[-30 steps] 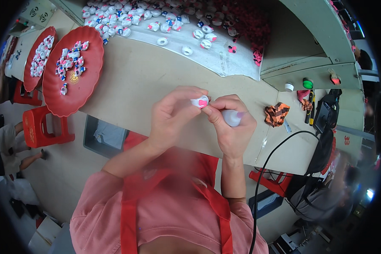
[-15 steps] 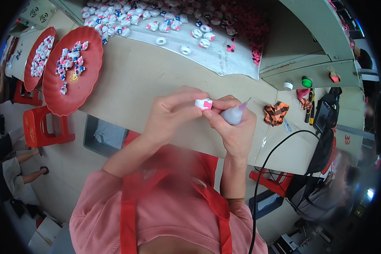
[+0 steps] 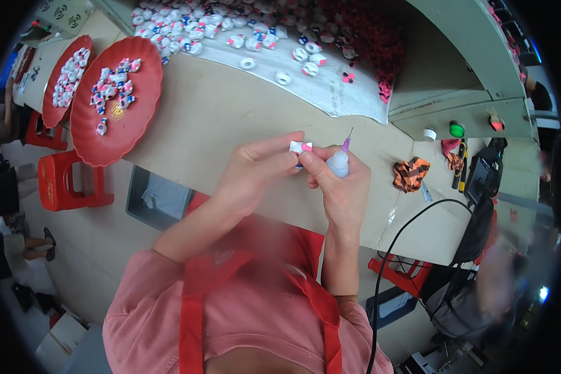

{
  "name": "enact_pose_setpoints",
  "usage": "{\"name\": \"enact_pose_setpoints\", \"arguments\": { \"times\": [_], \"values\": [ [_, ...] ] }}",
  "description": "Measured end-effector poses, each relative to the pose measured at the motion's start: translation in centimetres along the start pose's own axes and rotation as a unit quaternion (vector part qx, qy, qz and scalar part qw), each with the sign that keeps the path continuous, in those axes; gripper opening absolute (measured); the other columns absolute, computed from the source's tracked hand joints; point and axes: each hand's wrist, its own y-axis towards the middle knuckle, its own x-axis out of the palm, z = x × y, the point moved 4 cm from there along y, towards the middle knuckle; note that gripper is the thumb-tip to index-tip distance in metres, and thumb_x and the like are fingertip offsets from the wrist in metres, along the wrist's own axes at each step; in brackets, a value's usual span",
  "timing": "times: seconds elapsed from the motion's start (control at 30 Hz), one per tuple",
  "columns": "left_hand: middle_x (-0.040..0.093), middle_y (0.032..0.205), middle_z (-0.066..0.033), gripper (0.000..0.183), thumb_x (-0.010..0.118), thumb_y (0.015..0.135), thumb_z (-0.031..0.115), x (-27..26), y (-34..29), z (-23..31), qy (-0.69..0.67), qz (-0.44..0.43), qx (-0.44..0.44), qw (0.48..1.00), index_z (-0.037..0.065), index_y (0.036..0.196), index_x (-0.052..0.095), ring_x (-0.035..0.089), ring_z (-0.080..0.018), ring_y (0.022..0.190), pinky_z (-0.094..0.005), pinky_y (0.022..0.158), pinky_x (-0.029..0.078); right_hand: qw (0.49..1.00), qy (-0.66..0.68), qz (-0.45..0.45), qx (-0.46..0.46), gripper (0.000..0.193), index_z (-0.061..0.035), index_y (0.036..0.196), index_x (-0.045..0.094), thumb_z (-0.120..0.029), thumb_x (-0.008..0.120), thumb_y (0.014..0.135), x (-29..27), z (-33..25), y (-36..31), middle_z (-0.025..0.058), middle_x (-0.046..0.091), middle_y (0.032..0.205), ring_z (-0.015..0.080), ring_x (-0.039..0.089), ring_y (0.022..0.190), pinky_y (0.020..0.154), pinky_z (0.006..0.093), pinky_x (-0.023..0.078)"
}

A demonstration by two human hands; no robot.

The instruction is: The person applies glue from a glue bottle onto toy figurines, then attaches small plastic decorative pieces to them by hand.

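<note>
Left hand: fingers pinched shut on a small white and pink toy piece, held up above the tabletop.
Right hand: curled tight around a little glue bottle, thin tip up, just beside the piece.
Near edge: right below both hands.
Open room: bare tabletop left of the hands, up to the red tray at the left edge.
Far side: pile of small pieces.

Two red trays hold small figurines.
</note>
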Motion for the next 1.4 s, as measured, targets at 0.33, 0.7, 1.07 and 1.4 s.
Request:
{"name": "enact_pose_setpoints", "arguments": {
  "times": [0.33,0.7,1.07,1.4],
  "values": [
    [0.063,0.1,-0.0112,0.031,0.058,0.083,0.005,-6.6,-1.8,10.3,0.225,0.184,0.295,0.91,-0.004,0.112,0.056,0.061,-0.016,0.087,-0.0264,0.076,0.049,0.991,0.111,-0.069,-0.006,0.017,0.0012,0.083,0.065,-0.013,0.069,0.076,3.0,0.4,1.1,0.002,0.06,0.067,0.0064,0.054,0.055,0.053,0.0197,0.044],
    [0.056,0.092,-0.0118,0.027,0.055,0.071,0.001,-0.2,11.8,9.4,0.778,0.13,0.509,0.346,0.002,0.097,0.062,0.055,-0.0292,0.086,-0.0365,0.073,0.047,0.996,0.06,-0.049,-0.041,0.024,-0.0035,0.099,0.057,-0.008,0.066,0.077,-0.4,0.8,-0.8,-0.0018,0.055,0.076,0.004,0.049,0.066,0.057,0.0185,0.039],
    [0.059,0.1,-0.0091,0.031,0.065,0.072,0.001,1.4,4.5,7.9,0.467,0.031,0.328,0.82,-0.001,0.102,0.06,0.058,-0.019,0.091,-0.0286,0.073,0.049,0.977,0.123,0.078,-0.156,0.036,0.0039,0.108,0.047,0.007,0.058,0.074,-3.7,-1.3,-2.6,0.0147,0.057,0.095,0.0195,0.061,0.081,0.067,0.0262,0.05],
    [0.058,0.107,-0.0136,0.04,0.058,0.08,-0.004,0.9,-1.3,4.2,0.145,-0.026,0.153,0.977,-0.004,0.119,0.048,0.06,-0.0216,0.094,-0.0322,0.088,0.046,0.927,-0.028,0.124,-0.353,0.027,0.0015,0.093,0.052,-0.014,0.064,0.074,-0.7,-3.4,-6.6,0.0102,0.054,0.087,0.0138,0.051,0.07,0.064,0.0237,0.041]
  ]
}}
